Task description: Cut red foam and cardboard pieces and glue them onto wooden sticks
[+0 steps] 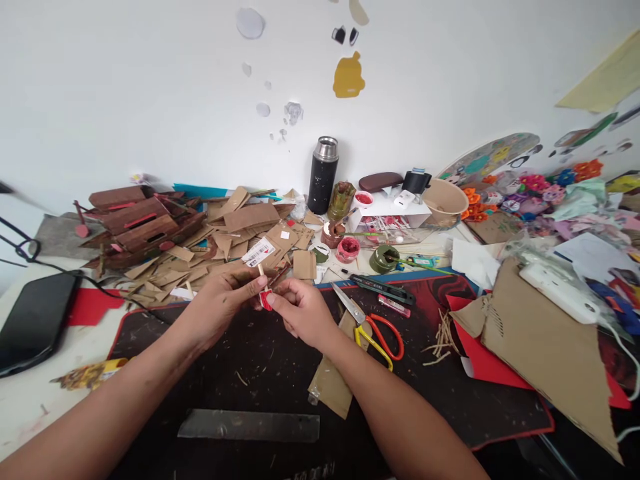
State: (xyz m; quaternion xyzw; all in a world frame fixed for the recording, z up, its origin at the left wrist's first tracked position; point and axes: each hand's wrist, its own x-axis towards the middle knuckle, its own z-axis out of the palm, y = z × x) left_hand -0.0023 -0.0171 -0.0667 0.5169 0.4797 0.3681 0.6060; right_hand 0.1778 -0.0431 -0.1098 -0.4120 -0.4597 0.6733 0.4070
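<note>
Close together over the dark mat [220, 373], my two hands pinch one small item. My left hand [227, 300] is closed around a thin pale wooden stick [261, 269], whose tip pokes up past the fingers. Between the thumb and fingers of my right hand [305, 310] is a small red piece [265, 300] with pale streaks, seemingly at the stick's lower end. Fingers hide how the two join. Right of my right hand lie open scissors [373, 327] with a red and a yellow handle, partly over a cardboard strip [334, 387].
Cardboard scraps [250, 220] and a brown model house [145, 220] fill the back left. Behind stand a black flask [323, 183] and open paint pots [349, 249]. A utility knife [383, 288], clear ruler [250, 425], phone [37, 320] and large cardboard sheet [545, 340] lie around.
</note>
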